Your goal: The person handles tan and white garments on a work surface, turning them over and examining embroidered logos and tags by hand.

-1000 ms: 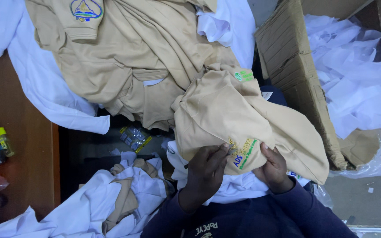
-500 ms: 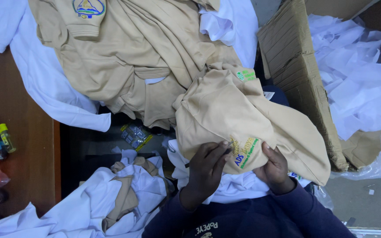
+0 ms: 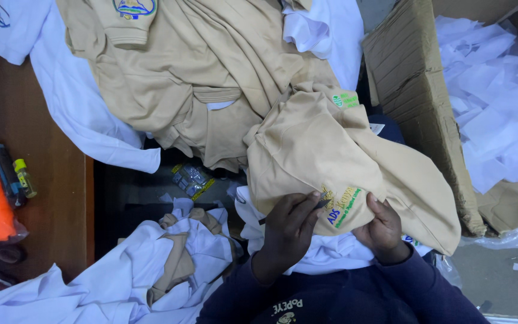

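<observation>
A: Where's the tan shirt (image 3: 331, 162)?

B: On the lap, bunched under both hands. The left hand (image 3: 288, 225) has its grip pinching a small dark tool at the stitched logo (image 3: 342, 206); the right hand (image 3: 382, 228) pinches the cloth just beside it.

A: Doing it well?

B: Keep the cloth taut, I'd say. Since a second ago, hardly anything moved
</observation>
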